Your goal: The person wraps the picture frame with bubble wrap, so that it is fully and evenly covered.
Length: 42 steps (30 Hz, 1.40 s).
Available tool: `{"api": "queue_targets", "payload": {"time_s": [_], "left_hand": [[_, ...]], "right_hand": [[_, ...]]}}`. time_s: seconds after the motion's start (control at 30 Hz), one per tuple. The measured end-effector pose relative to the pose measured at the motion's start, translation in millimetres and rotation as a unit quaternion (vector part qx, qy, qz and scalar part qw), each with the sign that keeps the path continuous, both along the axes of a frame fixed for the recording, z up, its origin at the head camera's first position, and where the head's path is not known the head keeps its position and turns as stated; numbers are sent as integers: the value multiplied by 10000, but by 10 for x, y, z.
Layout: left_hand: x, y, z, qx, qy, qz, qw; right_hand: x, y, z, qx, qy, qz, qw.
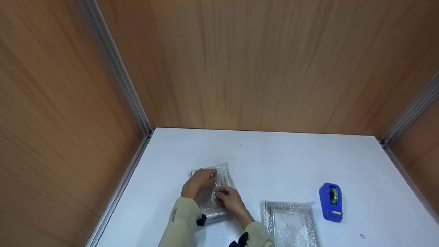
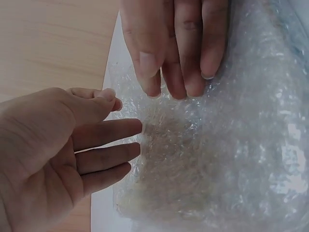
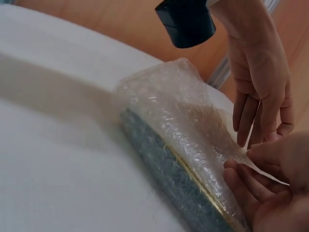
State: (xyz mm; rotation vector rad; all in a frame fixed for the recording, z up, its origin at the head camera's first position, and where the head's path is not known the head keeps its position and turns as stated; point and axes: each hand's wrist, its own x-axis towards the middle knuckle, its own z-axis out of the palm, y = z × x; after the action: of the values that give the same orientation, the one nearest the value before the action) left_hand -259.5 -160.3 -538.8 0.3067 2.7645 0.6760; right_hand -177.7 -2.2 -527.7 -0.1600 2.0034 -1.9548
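Observation:
A flat framed item in clear bubble wrap (image 1: pixel 224 176) lies on the white table in the head view, with both hands over it. In the left wrist view, the thumb and index finger of my left hand (image 2: pixel 58 140) pinch at the wrap's edge; the other fingers extend over the wrap. My right hand (image 2: pixel 178 43) comes from the top there, thumb and index finger together on the wrap. The right wrist view shows a raised flap of bubble wrap (image 3: pixel 164 101) and a gold-coloured edge (image 3: pixel 198 181) beneath the plastic. Fingers partly hide the pinched wrap.
A second bubble-wrapped frame (image 1: pixel 291 223) lies right of the hands. Beyond it stands a blue tape dispenser (image 1: pixel 331 202) with a roll of tape. A small pinkish ring (image 1: pixel 362 236) is near the front right. Wood-grain panels (image 1: pixel 257 68) enclose the table's back and sides.

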Motion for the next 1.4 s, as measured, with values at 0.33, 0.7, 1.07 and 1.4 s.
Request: {"api": "queue_targets", "payload": {"time_s": [0.33,0.7,1.07,1.4], "left_hand": [[16,-22,17,185,-108,9,9998],[-2,-28,-79,85,267,210,9994],[11,2,-110,-47,615,307,9976],[22,-46,-42,299,225,73,9993]], "right_hand": [[-290,-205,-642,794,-183,-934,9923],[-278,-310,-604,2506,924,-1278,9552],[-289,-296,-559,2481,506,-921,9630],[-291,-303,-590,2434,433,-1102,9627]]}}
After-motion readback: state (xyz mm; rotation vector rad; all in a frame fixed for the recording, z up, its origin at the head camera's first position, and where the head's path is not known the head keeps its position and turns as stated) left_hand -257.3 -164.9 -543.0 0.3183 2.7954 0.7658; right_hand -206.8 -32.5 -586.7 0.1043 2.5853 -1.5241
